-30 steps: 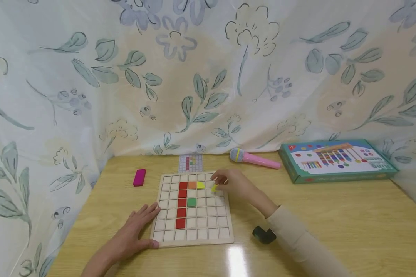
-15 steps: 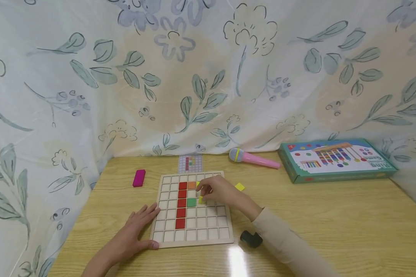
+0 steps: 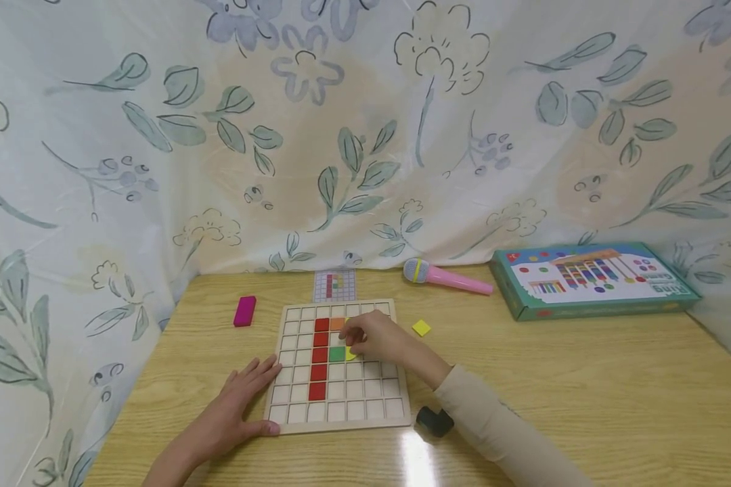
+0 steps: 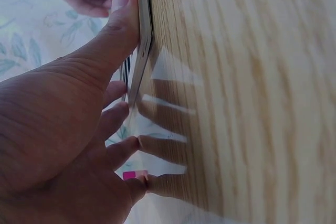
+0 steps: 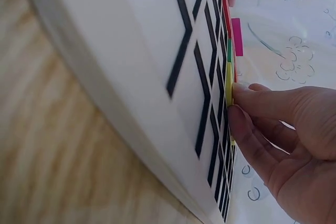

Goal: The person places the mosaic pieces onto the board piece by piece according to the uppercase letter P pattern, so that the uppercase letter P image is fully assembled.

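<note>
A square wooden grid board [image 3: 338, 368] lies flat on the light wood table [image 3: 585, 379], its pale cells ruled off by thin frames. A column of red tiles [image 3: 319, 357] runs down the cells left of centre, an orange tile [image 3: 336, 323] sits beside the top red one, and a green tile [image 3: 337, 353] sits beside the third.

The right hand [image 3: 378, 341] reaches over the board's upper middle, fingers curled, and pinches a small yellow tile [image 3: 350, 354] between thumb and fingertips. The tile is in or just over the cell right of the green tile; from the wrist view its edge [image 5: 229, 85] looks to be against the board surface, though whether it is fully seated in the cell cannot be told.

The left hand [image 3: 234, 406] lies flat on the table at the board's near left corner, fingers straight and spread, the thumb [image 4: 116, 19] pressed along the board's edge and the fingertips touching its left side. It holds nothing.

A second yellow tile [image 3: 421, 328] lies loose on the table just right of the board, apart from both hands. A magenta block [image 3: 245, 311] lies to the board's left, a small pattern card [image 3: 334, 285] just behind it, a pink toy microphone [image 3: 447, 278] and a boxed game [image 3: 591, 279] farther back right. A small dark object [image 3: 435, 421] sits by the right forearm.
</note>
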The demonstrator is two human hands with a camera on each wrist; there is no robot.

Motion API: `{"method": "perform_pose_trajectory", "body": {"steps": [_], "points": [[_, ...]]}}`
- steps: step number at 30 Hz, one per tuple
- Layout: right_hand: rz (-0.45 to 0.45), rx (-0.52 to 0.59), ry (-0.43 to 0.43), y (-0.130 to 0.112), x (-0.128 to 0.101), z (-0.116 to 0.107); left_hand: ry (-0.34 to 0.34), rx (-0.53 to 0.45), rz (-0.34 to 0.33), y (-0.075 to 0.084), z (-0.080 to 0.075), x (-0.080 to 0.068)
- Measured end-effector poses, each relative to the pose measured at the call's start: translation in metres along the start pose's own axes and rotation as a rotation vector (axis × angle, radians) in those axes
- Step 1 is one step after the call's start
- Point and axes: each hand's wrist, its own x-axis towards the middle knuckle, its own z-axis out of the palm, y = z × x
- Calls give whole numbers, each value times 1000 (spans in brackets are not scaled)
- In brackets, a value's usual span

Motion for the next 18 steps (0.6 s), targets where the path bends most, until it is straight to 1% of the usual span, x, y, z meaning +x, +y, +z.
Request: {"method": "perform_pose_trajectory", "body": {"steps": [7, 11, 14, 18], "points": [[19, 15, 19, -1, -4, 0, 9, -2, 9, 1, 0, -1], [20, -1, 40, 1, -8, -3, 10, -11, 15, 2, 0, -1], [21, -14, 55, 2, -14, -9, 9, -9, 12, 2, 0, 0], [18, -42, 87, 10, -25, -23, 6, -6, 8, 1, 0, 0]]}}
